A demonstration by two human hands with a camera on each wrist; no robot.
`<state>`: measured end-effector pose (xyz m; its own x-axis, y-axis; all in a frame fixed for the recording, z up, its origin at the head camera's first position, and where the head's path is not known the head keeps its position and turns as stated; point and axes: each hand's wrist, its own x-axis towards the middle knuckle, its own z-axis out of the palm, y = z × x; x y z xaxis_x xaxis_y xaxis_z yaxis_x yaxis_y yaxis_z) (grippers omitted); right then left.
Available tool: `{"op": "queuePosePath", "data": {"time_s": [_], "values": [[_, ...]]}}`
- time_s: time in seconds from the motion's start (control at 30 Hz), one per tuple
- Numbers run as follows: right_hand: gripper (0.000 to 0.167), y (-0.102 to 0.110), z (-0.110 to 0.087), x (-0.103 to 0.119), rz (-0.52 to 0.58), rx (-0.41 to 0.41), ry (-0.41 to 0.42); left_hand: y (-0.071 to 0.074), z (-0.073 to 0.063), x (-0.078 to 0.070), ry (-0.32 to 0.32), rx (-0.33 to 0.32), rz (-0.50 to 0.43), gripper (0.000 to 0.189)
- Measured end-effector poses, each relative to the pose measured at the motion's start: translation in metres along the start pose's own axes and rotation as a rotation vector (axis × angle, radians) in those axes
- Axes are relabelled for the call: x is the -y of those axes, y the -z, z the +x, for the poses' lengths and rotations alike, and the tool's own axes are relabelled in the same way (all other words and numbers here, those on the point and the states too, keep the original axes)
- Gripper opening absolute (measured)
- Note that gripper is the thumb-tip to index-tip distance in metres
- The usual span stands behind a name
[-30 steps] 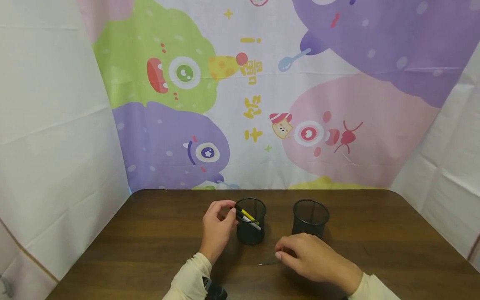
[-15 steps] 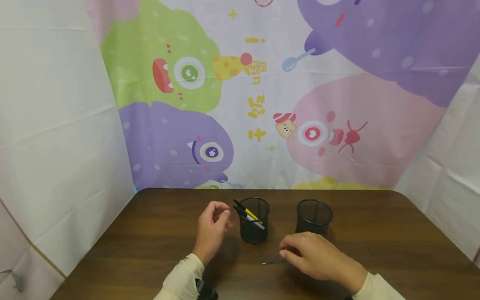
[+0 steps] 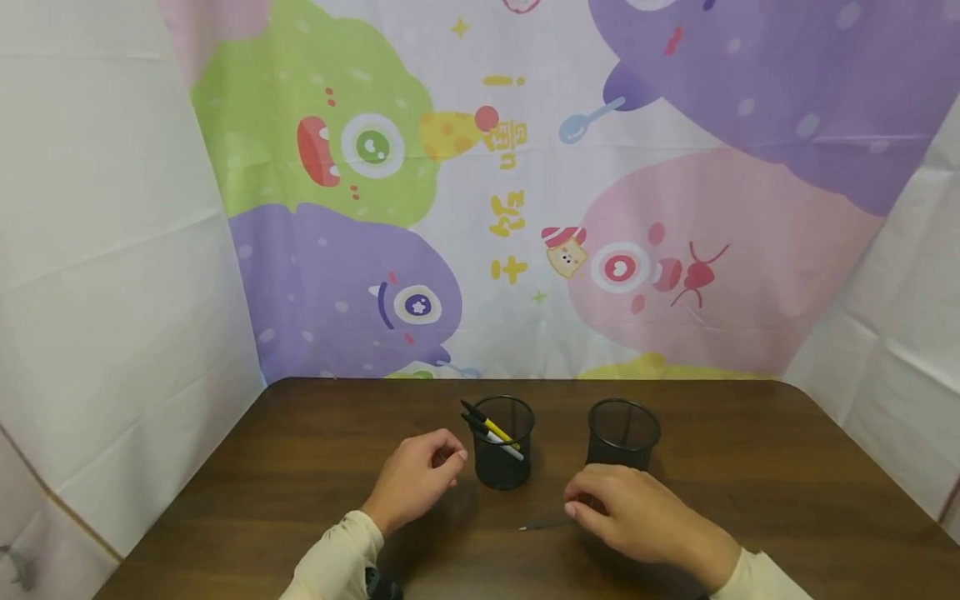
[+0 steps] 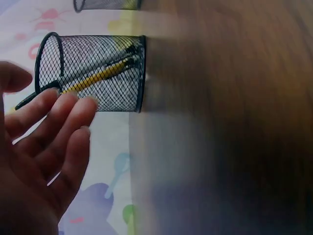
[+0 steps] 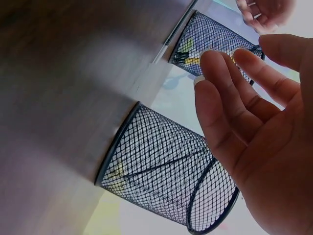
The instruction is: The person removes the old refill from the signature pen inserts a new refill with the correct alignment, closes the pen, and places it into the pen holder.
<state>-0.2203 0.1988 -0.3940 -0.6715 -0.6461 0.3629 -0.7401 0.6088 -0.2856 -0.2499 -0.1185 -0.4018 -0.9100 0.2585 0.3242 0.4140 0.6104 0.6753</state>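
Observation:
My left hand [image 3: 420, 475] is just left of a black mesh pen cup [image 3: 502, 468], its fingers loosely curled around nothing. A yellow pen [image 3: 498, 431] and a white pen [image 3: 513, 452], both with black ends, lean in that cup and stick out over its left rim. My right hand [image 3: 637, 512] hovers in front of a second mesh cup [image 3: 618, 455], in which no pen shows. Its fingers are relaxed and hold nothing, as the right wrist view confirms. A thin dark pen [image 3: 546, 525] lies on the table, partly hidden by the right hand, its pale tip pointing left.
Both cups stand upright on a dark wooden table [image 3: 300, 475]. A cartoon-printed cloth [image 3: 517, 333] hangs behind the table's far edge. White cloth walls [image 3: 112, 250] close in the left and right sides.
My left hand has come away from the pens' black ends at the left cup's rim, moving left and nearer to me. The right hand has shifted only slightly right.

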Motion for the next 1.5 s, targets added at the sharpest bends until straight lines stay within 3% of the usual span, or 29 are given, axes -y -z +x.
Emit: {"op": "queuePosePath", "data": {"time_s": [0.2, 0.3, 0.4, 0.67, 1.07, 1.5], "values": [[0.008, 0.003, -0.005, -0.003, -0.023, -0.003, -0.038, 0.006, -0.001, 0.000, -0.054, 0.100, 0.181, 0.013], [0.007, 0.006, -0.007, -0.004, -0.034, 0.020, -0.077, 0.008, -0.001, -0.001, -0.063, 0.128, 0.215, 0.012], [0.007, 0.008, -0.010, -0.005, -0.030, 0.035, -0.093, 0.008, -0.001, -0.002, -0.080, 0.131, 0.255, 0.011], [0.005, 0.015, -0.017, -0.008, -0.044, 0.027, -0.120, 0.005, -0.004, 0.004, -0.204, 0.073, 0.457, 0.011], [0.012, 0.022, -0.023, -0.014, -0.041, 0.071, -0.152, 0.011, -0.004, 0.007, -0.221, 0.048, 0.490, 0.012], [0.014, 0.042, -0.031, -0.026, -0.010, 0.146, -0.222, 0.013, -0.002, 0.007, -0.187, 0.009, 0.479, 0.011]]}}
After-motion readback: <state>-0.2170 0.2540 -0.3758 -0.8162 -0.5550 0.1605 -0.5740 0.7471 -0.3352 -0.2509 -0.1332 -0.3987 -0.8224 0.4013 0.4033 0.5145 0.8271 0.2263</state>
